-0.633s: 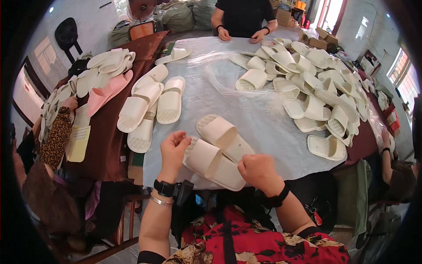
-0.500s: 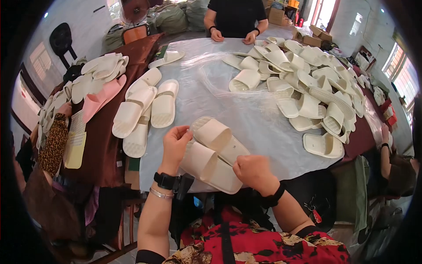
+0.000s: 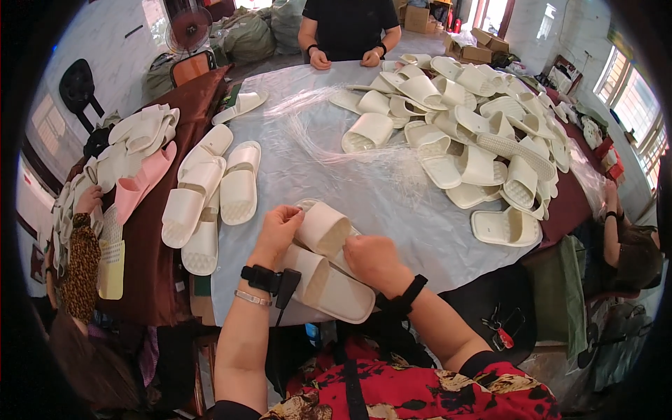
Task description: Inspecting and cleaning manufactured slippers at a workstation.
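Two cream slide slippers lie near the table edge in front of me, overlapping side by side: the nearer slipper [image 3: 343,294] and the farther slipper [image 3: 323,227]. My left hand [image 3: 278,229] is at the left of the farther slipper, thumb and fingers pinched together. Whatever it pinches is too small to make out. My right hand [image 3: 376,260] is closed in a fist over the farther slipper, beside the strap's opening, and covers much of its sole. I cannot see what its fingers hold. Thin clear plastic strands [image 3: 315,143] lie loose on the table beyond.
A large heap of cream slippers [image 3: 483,133] covers the right side. Several more slippers [image 3: 194,189] lie at left on the plastic-covered table [image 3: 280,171]. A pink slipper [image 3: 145,180] is farther left. Co-workers are at the left, the right and the far side [image 3: 350,31].
My right hand has moved left, from beside the slippers to the farther slipper's strap. My left hand stays pinched near the same slipper. The whole view has shifted slightly.
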Demonstrator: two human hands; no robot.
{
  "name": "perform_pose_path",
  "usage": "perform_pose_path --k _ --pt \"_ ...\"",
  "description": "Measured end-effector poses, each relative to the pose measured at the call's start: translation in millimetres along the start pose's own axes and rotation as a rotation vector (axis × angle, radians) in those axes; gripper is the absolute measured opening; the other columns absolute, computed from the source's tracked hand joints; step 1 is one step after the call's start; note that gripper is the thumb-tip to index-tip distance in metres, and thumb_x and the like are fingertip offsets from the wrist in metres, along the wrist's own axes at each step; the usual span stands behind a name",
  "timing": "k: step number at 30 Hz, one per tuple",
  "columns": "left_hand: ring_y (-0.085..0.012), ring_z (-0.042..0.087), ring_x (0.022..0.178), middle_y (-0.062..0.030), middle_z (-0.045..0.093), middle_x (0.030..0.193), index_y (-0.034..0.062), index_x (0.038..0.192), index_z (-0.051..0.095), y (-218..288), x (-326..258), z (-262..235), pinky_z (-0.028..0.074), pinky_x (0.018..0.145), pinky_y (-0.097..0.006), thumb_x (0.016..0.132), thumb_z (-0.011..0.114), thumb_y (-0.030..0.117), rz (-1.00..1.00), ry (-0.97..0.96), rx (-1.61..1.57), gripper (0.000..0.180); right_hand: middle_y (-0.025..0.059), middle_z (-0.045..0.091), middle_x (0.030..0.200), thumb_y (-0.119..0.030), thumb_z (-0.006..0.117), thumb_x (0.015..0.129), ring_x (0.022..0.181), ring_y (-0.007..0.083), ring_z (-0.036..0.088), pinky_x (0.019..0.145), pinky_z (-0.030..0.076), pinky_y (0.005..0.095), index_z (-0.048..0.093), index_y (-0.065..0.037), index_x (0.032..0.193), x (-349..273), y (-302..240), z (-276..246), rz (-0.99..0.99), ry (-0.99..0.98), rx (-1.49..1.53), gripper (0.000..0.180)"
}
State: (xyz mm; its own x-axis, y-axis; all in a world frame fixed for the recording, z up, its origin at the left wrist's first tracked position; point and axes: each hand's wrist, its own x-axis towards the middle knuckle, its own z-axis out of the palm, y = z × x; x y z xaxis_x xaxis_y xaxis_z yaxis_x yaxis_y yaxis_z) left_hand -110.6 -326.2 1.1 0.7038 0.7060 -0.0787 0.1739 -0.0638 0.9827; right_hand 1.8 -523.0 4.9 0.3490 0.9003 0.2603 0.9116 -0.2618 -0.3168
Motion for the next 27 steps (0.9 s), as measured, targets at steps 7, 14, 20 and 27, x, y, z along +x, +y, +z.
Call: perform_pose_path --k 7,14,20,27 --pt "-0.0120 0.058 0.076 -0.0053 0.066 0.084 -0.0033 0.095 0.063 7 -3 4 0.048 0.069 -0.028 0.089 0.062 0.019 -0.021 -0.249 0.113 0.023 0.0166 0.064 0.071 -0.015 0.057 0.078 0.067 0.0356 0.063 0.057 0.050 0.0450 0.059 -0.005 0.079 10 -1 7 -0.014 0.008 0.086 0.009" --pt "-0.0346 0.064 0.071 -0.0191 0.064 0.076 -0.0009 0.085 0.062 23 -24 -12 0.049 0.064 -0.039 0.081 0.062 0.010 0.307 -0.061 0.727 0.012 0.0156 0.066 0.074 -0.010 0.057 0.076 0.071 0.0326 0.067 0.060 0.053 0.0426 0.060 -0.005 0.078 7 8 6 0.007 0.010 0.030 0.006" --pt "-0.0332 0.064 0.069 -0.0196 0.065 0.075 -0.0030 0.083 0.060 28 -46 -31 0.049 0.063 -0.039 0.081 0.062 0.008 0.306 -0.113 0.827 0.011 0.0174 0.066 0.075 -0.009 0.057 0.075 0.070 0.0322 0.067 0.061 0.053 0.0422 0.062 -0.004 0.074 7 8 15 -0.037 0.051 0.050 0.008" --pt "-0.0067 0.051 0.064 0.0003 0.055 0.074 0.0037 0.091 0.054 18 -42 -35 0.042 0.058 -0.022 0.092 0.057 0.009 0.198 -0.007 0.056 0.006 0.0148 0.065 0.075 -0.010 0.061 0.072 0.072 0.0316 0.066 0.061 0.053 0.0410 0.061 -0.004 0.075 6 9 8 -0.076 0.022 0.005 0.007"
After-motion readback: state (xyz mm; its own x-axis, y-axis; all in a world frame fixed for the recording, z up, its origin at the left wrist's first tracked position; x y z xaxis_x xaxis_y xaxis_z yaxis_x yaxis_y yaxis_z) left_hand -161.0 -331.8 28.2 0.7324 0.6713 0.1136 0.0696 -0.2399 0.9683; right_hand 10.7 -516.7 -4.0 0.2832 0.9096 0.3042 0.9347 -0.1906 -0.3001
